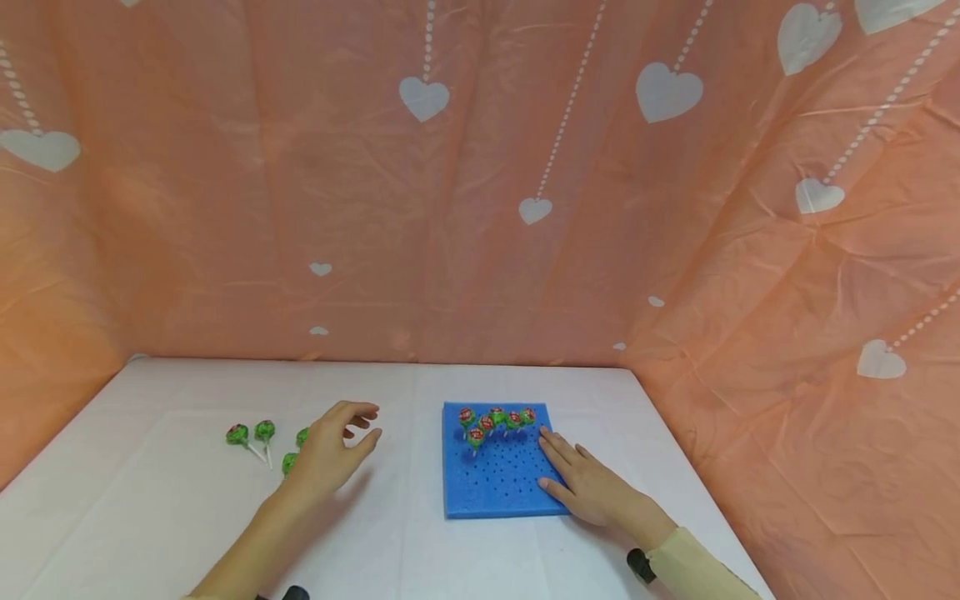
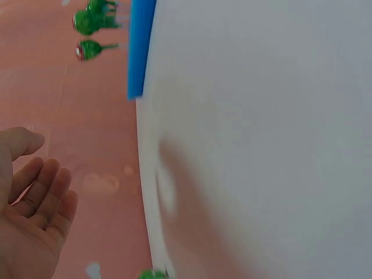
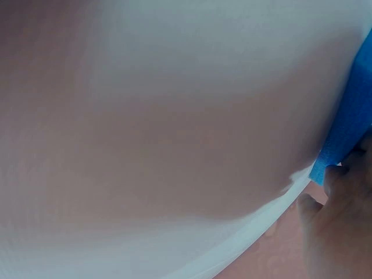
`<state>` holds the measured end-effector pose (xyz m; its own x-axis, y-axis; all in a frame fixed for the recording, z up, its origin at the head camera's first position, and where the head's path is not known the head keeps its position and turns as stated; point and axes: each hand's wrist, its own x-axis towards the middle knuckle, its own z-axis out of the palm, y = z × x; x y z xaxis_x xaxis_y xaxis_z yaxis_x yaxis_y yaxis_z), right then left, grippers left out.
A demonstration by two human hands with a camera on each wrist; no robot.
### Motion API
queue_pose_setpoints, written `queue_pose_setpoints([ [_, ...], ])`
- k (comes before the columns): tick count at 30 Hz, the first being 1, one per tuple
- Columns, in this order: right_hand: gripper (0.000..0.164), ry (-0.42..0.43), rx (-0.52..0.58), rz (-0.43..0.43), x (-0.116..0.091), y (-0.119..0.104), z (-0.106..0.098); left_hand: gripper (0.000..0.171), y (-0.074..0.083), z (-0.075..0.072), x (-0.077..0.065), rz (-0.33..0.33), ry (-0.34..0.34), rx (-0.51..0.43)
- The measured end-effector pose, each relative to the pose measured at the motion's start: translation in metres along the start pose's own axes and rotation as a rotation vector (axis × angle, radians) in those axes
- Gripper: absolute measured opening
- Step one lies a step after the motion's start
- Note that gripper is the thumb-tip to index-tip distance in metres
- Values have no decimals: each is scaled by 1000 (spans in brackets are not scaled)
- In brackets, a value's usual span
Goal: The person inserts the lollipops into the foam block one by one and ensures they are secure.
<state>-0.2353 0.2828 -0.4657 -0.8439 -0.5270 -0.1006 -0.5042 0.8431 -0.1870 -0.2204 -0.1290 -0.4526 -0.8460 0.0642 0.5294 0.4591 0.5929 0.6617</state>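
My left hand (image 1: 327, 448) hovers over the table between the loose lollipops and the blue foam board, its fingers loosely bent and nothing in them. In the left wrist view the palm of that left hand (image 2: 35, 209) shows bare. My right hand (image 1: 592, 487) rests on the right edge of the blue foam board (image 1: 502, 500), fingers spread. Several lollipops (image 1: 476, 438) with green and red wrappers stand upright in the board's far rows; small holes dot the rest. In the right wrist view, the right hand (image 3: 343, 226) lies against the board's side (image 3: 349, 116).
On the left of the white table (image 1: 405, 550) lie loose green lollipops (image 1: 264, 430), some partly hidden behind my left hand. An orange curtain (image 1: 480, 292) with white hearts closes off the back and sides.
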Motion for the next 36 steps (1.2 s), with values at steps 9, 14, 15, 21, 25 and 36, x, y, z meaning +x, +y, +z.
queue_pose_setpoints([
  [9, 75, -4, -9, 2, 1, 2, 0, 29, -20, -38, -9, -59, -49, 79],
  [14, 75, -6, -8, 6, 1, 2, 0, 30, -30, -57, -13, -89, -102, 129],
  [15, 75, -5, -6, 5, 1, 3, 0, 30, -31, -60, -14, -95, -112, 138],
  [21, 75, -7, -12, 6, 1, 4, 1, 27, -39, -74, -19, -131, -184, 213],
  [25, 76, -8, -2, 4, 0, 4, 2, 29, -44, -79, -22, -160, -240, 274],
  [36, 75, -3, 2, 6, 2, 2, 2, 23, -55, -83, -25, -166, -374, 363],
])
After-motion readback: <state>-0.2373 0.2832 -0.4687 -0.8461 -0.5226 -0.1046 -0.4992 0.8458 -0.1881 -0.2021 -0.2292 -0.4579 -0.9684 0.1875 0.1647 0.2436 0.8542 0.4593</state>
